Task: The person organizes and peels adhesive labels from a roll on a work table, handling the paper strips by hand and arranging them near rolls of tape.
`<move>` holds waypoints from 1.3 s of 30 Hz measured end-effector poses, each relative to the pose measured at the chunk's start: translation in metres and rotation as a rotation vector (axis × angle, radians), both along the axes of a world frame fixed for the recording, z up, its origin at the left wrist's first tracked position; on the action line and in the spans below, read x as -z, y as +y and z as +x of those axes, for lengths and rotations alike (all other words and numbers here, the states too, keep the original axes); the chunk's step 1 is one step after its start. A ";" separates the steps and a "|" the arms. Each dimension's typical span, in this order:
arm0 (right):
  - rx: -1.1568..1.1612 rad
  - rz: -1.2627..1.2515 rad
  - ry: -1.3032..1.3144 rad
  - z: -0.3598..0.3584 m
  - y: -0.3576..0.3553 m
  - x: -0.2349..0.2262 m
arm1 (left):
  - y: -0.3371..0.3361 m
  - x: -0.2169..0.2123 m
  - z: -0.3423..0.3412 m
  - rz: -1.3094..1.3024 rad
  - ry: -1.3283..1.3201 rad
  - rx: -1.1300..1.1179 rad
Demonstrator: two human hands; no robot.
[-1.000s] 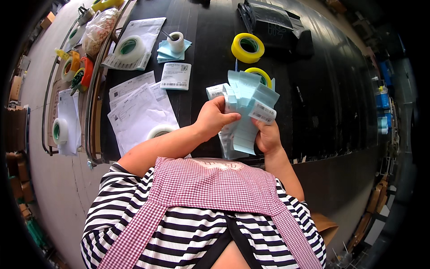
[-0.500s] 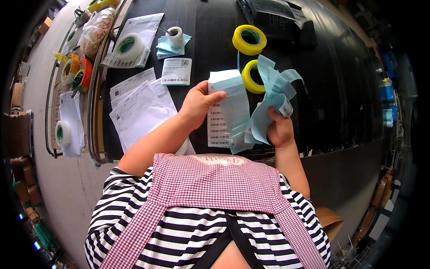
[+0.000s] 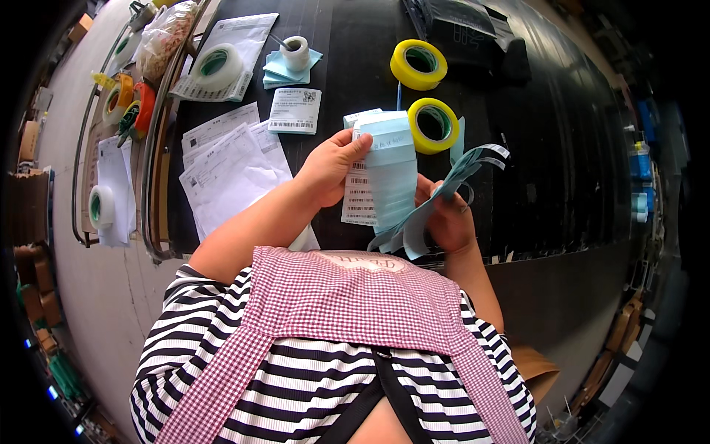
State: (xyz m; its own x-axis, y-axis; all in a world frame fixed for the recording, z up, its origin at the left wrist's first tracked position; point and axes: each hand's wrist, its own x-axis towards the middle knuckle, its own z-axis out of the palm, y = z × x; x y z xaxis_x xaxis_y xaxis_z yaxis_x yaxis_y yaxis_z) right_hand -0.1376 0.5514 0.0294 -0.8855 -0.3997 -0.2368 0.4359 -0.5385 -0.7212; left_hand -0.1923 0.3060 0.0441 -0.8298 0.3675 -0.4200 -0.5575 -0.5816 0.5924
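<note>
Between the thumb and fingers of my left hand [image 3: 334,167] is a bundle of label strips [image 3: 393,166]. Its upper face is light blue, and white barcode rows show along its left edge. My right hand [image 3: 450,220] is closed on several loose, curling light-blue label strips [image 3: 425,214], which fan out above and below it. The strips' lower ends overlap the bundle near the table's front edge, so I cannot tell whether they are joined. Strips partly hide my right fingertips. Just beyond lies a yellow tape roll [image 3: 433,126].
Another yellow tape roll [image 3: 418,64] lies farther back, near black plastic bags [image 3: 458,29]. White printed sheets [image 3: 235,174], a label stack [image 3: 294,111], a small white roll [image 3: 295,53] and a clear tape roll [image 3: 217,67] occupy the left side. A metal rack [image 3: 151,148] borders the table.
My right hand has moved slightly left and turned, bringing its strips lower and edge-on. The bundle in my left hand now shows more of its blue face.
</note>
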 end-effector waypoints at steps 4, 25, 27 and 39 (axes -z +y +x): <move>-0.029 -0.045 -0.013 0.003 -0.002 0.006 | 0.000 0.004 0.001 0.008 -0.048 -0.005; 0.028 -0.180 -0.065 0.001 -0.009 -0.014 | 0.008 -0.009 0.005 -0.020 0.049 -0.077; 0.050 -0.194 -0.077 0.000 0.007 -0.005 | 0.008 -0.007 0.002 -0.046 0.035 -0.090; 0.068 -0.417 0.006 -0.003 0.044 -0.004 | -0.001 -0.003 -0.011 -0.098 -0.026 -0.166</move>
